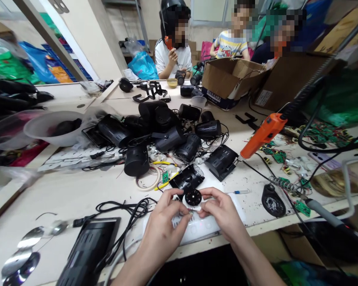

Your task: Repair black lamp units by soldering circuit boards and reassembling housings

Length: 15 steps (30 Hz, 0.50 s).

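Note:
Between my two hands is a small round part with a black disc face and a white base. My left hand curls around its left side, thumb and fingertips close to the white base. On the other side, the fingers of my right hand pinch its edge. Just behind it lies an opened black housing. Beneath my hands is a white power strip. A yellow-handled tool and a roll of tape lie to the left of the housing.
Black lamp-like housings are heaped mid-table. An orange electric screwdriver hangs at right, above green circuit boards. A soldering iron rests on a coil holder. Silver discs lie at left. Co-workers sit behind a cardboard box.

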### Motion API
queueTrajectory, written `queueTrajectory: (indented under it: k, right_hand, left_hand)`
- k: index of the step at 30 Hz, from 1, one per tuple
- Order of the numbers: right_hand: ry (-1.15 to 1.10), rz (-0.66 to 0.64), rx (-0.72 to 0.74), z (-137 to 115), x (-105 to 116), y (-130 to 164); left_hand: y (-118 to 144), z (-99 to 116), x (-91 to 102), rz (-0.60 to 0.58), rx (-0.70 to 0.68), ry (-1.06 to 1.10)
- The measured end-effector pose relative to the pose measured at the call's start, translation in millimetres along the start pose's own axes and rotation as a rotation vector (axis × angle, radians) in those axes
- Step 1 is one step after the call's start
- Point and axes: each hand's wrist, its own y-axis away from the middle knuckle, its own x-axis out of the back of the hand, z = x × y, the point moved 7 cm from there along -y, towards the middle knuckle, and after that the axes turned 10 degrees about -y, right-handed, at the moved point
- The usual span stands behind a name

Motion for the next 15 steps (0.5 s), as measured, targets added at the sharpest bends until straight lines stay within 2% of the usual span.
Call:
queueTrajectory:
  k: [4,9,15]
  right_hand:
    - [0.100,0.018,0.046,-2.6,10.0,0.5]
    - [0.248,0.007,0.185,-11.0,19.9,1.3]
    - [0.363,-0.016,0.369,-17.3,20.2,2.0]
  left_hand:
    - [3.6,10.5,-11.6,-0.028,-0.037,0.005]
    - [3.6,20.0,-23.4,-0.026,-0.032,0.017]
    - [-0.7,20.2,-23.9,0.020,0.006,0.065]
